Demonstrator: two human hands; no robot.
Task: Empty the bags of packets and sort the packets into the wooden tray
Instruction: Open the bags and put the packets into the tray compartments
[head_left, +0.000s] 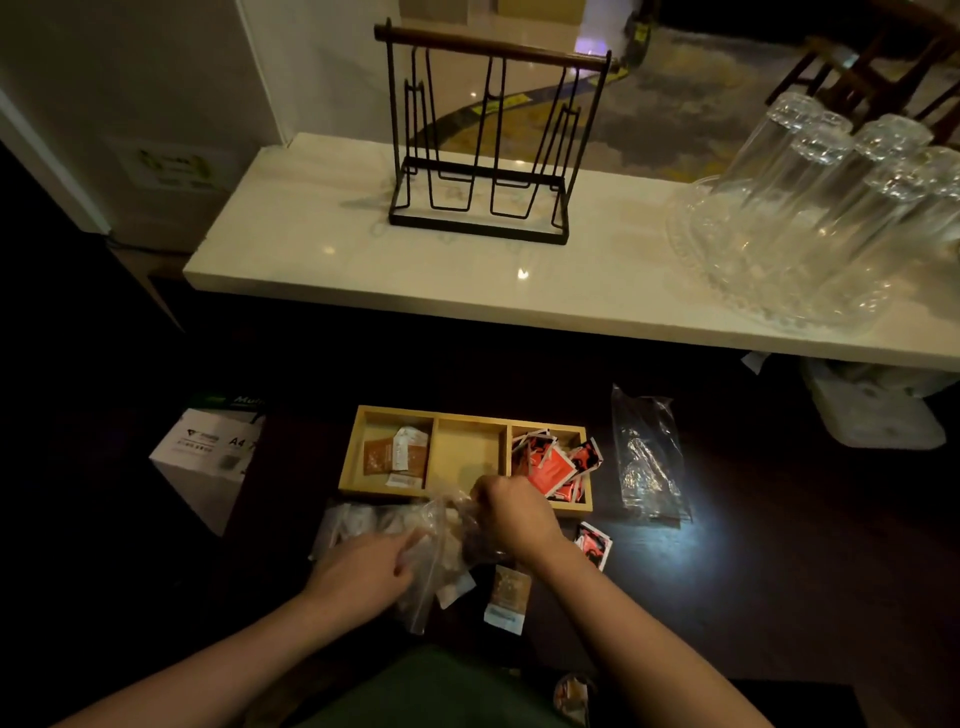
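Observation:
A wooden tray (470, 415) with three compartments sits on the dark surface. Brown packets (396, 454) lie in its left compartment, red packets (553, 465) fill the right one, and the middle one is bare. In front of the tray, my left hand (363, 569) and my right hand (511, 512) both grip a clear plastic bag (434, 540) holding packets. A brown packet (508, 597) lies loose below the bag, and a red packet (594, 544) lies to the right of my right wrist. An empty clear bag (647, 457) lies right of the tray.
A white A4 paper box (208, 457) stands left of the tray. Above, a white counter (322, 244) carries a black wire rack (483, 140) and several upturned glasses on a glass dish (810, 208). A white container (878, 410) sits under the counter at right.

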